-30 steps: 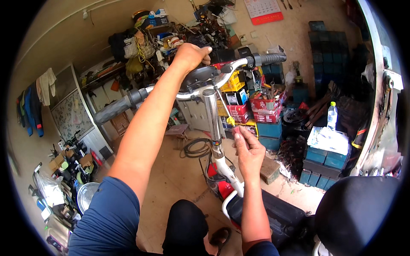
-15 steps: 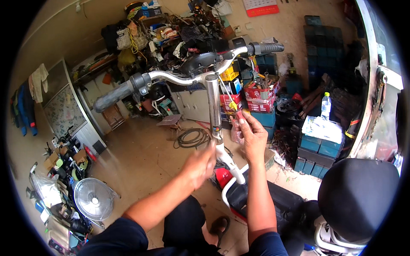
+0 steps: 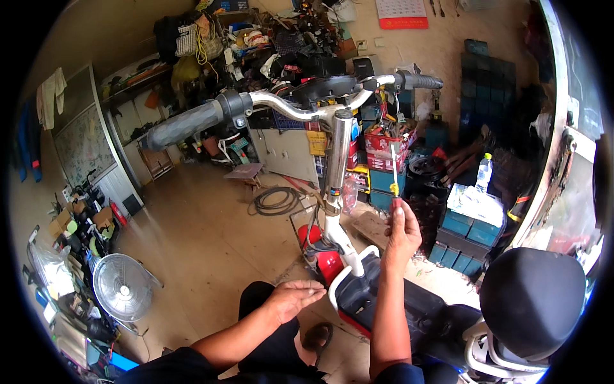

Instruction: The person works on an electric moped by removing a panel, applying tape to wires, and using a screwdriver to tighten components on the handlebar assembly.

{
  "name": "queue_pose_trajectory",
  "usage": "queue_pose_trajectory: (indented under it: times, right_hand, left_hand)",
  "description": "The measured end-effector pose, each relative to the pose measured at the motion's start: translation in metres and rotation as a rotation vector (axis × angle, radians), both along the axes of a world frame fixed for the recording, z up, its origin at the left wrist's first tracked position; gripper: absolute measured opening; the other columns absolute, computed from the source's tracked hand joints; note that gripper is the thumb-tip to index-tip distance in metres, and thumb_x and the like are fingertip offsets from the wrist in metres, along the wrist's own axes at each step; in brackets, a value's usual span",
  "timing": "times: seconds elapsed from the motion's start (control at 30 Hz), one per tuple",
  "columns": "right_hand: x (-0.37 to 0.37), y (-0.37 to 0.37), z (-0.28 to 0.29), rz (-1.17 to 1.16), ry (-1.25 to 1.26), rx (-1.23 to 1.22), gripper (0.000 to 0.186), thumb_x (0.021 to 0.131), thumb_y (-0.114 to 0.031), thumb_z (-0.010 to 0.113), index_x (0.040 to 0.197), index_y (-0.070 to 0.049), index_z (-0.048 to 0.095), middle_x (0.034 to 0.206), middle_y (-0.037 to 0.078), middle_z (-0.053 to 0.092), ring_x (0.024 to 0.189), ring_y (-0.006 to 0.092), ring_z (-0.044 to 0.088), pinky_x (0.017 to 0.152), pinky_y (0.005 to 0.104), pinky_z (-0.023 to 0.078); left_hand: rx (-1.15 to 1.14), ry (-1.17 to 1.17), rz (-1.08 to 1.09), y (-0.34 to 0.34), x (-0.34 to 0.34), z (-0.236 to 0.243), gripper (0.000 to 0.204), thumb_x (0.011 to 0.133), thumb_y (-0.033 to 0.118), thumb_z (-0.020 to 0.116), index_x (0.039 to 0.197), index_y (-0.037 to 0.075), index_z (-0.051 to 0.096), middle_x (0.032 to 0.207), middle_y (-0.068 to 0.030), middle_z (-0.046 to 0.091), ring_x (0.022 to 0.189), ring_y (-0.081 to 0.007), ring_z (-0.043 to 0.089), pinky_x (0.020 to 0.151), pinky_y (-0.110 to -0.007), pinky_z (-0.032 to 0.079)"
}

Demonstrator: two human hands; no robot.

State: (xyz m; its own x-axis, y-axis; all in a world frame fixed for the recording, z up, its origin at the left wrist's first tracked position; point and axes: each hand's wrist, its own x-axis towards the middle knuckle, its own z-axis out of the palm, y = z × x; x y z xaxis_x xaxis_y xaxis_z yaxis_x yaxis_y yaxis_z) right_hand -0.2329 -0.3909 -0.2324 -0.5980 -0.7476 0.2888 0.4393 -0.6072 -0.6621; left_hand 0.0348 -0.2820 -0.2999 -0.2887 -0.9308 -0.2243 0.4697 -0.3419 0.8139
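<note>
My right hand is raised beside the scooter's stem, its fingers wrapped round the red handle of a screwdriver. The screwdriver has a yellow collar, and its thin metal shaft points upward, apart from the stem. Lower down, my left hand hovers near my knee, fingers stretched out and holding nothing. In front of me stands the scooter's bare silver stem, joined to a white lower tube. Its handlebar spans the upper middle, with a grey left grip and a dark right grip.
A black footboard and black seat lie to the right. A coiled hose rests on the floor. At left stands a fan. Stacked batteries carry a water bottle; a red crate holds tools.
My left hand has dropped away from the stem toward my knee. My right hand has moved right and down with the screwdriver, away from the stem. The view has shifted slightly.
</note>
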Motion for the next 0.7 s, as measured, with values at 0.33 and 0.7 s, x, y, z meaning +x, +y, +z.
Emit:
queue_pose_trajectory:
  times: [0.33, 0.7]
  right_hand:
    - [0.013, 0.054, 0.014, -0.096, 0.258, -0.078, 0.031, 0.1, -0.012, 0.071, 0.128, 0.003, 0.069, 0.11, 0.007, 0.074, 0.084, 0.0084, 0.065, 0.071, 0.0211, 0.051]
    - [0.047, 0.079, 0.011, 0.074, 0.411, -0.18, 0.038, 0.086, -0.003, 0.083, 0.121, 0.003, 0.069, 0.115, 0.011, 0.073, 0.108, 0.0166, 0.067, 0.1, 0.0321, 0.052]
  left_hand:
    - [-0.467, -0.417, 0.137, -0.037, -0.028, 0.097, 0.029, 0.102, 0.015, 0.067, 0.121, -0.006, 0.068, 0.105, -0.0203, 0.075, 0.09, -0.0263, 0.076, 0.081, -0.036, 0.064]
    - [-0.662, 0.119, 0.043, -0.08, -0.041, 0.207, 0.024, 0.109, 0.028, 0.056, 0.11, 0.006, 0.067, 0.125, -0.0209, 0.071, 0.115, -0.0321, 0.071, 0.097, -0.045, 0.061]
